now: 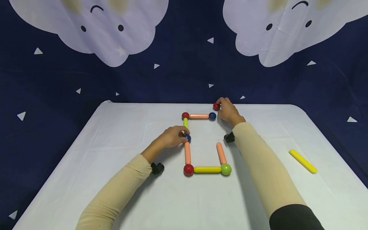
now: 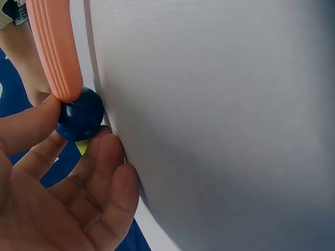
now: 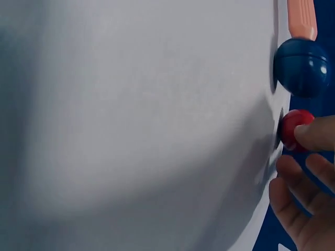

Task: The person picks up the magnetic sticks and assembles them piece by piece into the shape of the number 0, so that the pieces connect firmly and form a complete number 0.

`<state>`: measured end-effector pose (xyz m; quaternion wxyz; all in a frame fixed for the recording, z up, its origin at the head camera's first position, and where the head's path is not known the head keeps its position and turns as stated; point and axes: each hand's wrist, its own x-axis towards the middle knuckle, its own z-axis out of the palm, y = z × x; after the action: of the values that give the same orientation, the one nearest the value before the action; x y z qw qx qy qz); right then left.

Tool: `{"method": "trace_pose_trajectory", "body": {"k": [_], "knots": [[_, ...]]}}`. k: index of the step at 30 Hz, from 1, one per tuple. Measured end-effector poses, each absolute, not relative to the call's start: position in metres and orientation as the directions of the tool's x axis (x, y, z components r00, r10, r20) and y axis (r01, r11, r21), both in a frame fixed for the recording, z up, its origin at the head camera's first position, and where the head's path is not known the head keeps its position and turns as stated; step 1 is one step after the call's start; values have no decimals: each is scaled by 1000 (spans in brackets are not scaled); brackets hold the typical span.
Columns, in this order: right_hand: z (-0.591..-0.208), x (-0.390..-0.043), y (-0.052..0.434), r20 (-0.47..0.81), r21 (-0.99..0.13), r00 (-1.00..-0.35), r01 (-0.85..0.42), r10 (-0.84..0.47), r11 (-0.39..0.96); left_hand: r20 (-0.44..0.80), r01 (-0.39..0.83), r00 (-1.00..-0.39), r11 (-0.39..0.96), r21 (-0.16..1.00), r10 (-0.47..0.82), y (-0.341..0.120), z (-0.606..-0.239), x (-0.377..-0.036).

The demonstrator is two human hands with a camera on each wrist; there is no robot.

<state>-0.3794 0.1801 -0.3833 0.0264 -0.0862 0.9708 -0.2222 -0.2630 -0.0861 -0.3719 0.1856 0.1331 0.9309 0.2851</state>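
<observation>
My left hand (image 1: 172,136) pinches a blue ball (image 2: 84,120) between thumb and fingers, at the left side of a shape of rods and balls. A peach rod (image 1: 187,153) runs from that ball toward me to a red ball (image 1: 188,170), and a yellow-green rod (image 1: 185,123) leads away to another red ball (image 1: 185,115). At the table's far edge my right hand (image 1: 229,111) holds a loose red ball (image 3: 289,130), its thumb on the ball's surface. Right beside it is a second blue ball (image 3: 303,68), at the end of a peach rod (image 1: 199,116).
Along the near side, a yellow rod (image 1: 207,169) joins the red ball to a green ball (image 1: 226,169). A peach rod (image 1: 221,153) points away from the green ball, its far end free. One loose yellow rod (image 1: 303,161) lies on the white table (image 1: 287,198) at the right.
</observation>
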Motion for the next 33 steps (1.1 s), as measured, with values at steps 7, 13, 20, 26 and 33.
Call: {"method": "trace_pose_trajectory", "body": {"k": [7,13,20,26,33], "knots": [[-387,-376,185,-24,-437,-984,-147,-175,887,-275,137,-893,796,589,356,-87,-374,-263],[-389,-374,189,-26,-438,-986,-139,-167,888,-284,129,-890,794,594,357,-87,-375,-263],[-379,-373,198,-42,-408,-970,-200,-238,891,-277,123,-897,794,595,346,-89,-374,-263],[-366,-358,215,-48,-305,-925,-346,-377,887,-276,128,-893,789,601,355,-88,-375,-263],[-358,-325,234,-23,-273,-861,-483,-508,832,-273,137,-892,792,595,360,-88,-373,-263]]}}
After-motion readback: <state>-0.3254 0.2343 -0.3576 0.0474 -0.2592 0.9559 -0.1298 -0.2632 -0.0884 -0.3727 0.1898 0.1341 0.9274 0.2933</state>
